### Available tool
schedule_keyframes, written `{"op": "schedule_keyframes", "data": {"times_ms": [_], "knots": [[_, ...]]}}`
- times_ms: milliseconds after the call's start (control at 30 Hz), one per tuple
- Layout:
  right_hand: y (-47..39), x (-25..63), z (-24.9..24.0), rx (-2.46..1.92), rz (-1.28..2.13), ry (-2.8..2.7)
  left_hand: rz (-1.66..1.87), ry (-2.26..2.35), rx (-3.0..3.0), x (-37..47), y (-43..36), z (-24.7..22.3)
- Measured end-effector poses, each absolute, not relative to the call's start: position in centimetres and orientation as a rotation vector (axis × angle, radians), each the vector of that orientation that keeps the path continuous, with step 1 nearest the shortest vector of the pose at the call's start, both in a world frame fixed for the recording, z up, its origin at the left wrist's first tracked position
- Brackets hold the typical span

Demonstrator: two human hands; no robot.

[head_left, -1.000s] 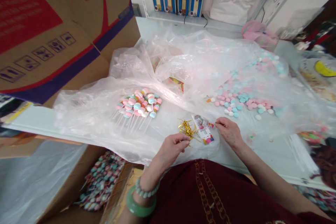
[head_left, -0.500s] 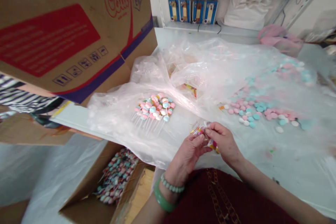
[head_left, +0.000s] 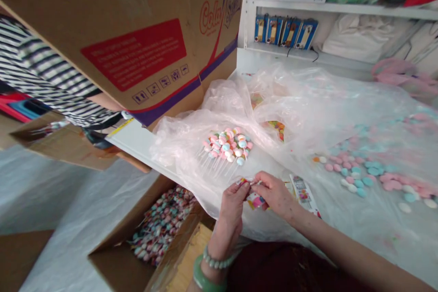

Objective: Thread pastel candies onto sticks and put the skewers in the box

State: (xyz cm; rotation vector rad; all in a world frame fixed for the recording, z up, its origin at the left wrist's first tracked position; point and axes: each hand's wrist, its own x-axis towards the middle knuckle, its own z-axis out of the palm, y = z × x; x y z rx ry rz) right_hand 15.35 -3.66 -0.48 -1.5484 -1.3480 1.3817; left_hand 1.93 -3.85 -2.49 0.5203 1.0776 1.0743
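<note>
A small printed plastic wrapper (head_left: 256, 200), with pink and yellow patches, is pinched between my two hands. My left hand (head_left: 233, 203) grips its left side, thumb on top, and wears green bracelets at the wrist. Thumb and fingers of my right hand (head_left: 275, 194) close on its upper edge; what sits inside the wrapper is hidden by my fingers. A flat printed packet (head_left: 304, 194) lies just right of my right hand. Beyond my hands a pile of pastel lollipops (head_left: 227, 143) rests on clear plastic sheeting (head_left: 178, 132), sticks toward me.
Loose pink, blue and white candies (head_left: 356, 173) spread over the right side of the table. A large cardboard box (head_left: 153, 50) stands at the left. Below the table edge, an open carton (head_left: 112, 255) holds many lollipops. A person in a striped sleeve (head_left: 58, 68) is behind the box.
My view has swung left, so the table's contents appear farther right. Both hands still pinch the wrapper. A printed packet now shows beside my right hand.
</note>
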Motion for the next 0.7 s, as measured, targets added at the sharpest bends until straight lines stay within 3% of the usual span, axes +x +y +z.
{"op": "schedule_keyframes", "data": {"times_ms": [133, 300, 433, 700], "knots": [[-0.5, 14.7, -0.2, -1.526, 1.365, -1.117, 1.124, 1.12, 0.36, -0.1, -3.0, -2.9], [4.8, 13.1, -0.9, -1.278, 1.84, -0.611, 1.206, 1.179, 0.402, -0.5, -2.9, -2.4], [5.4, 13.1, -2.2, -1.262, 1.77, -0.6, 1.237, 1.247, 0.53, -0.2, -3.1, -1.8], [-1.7, 17.9, -2.7, -1.372, 1.683, -0.735, 1.242, 1.212, 0.44, 0.2, -2.1, -1.4]]}}
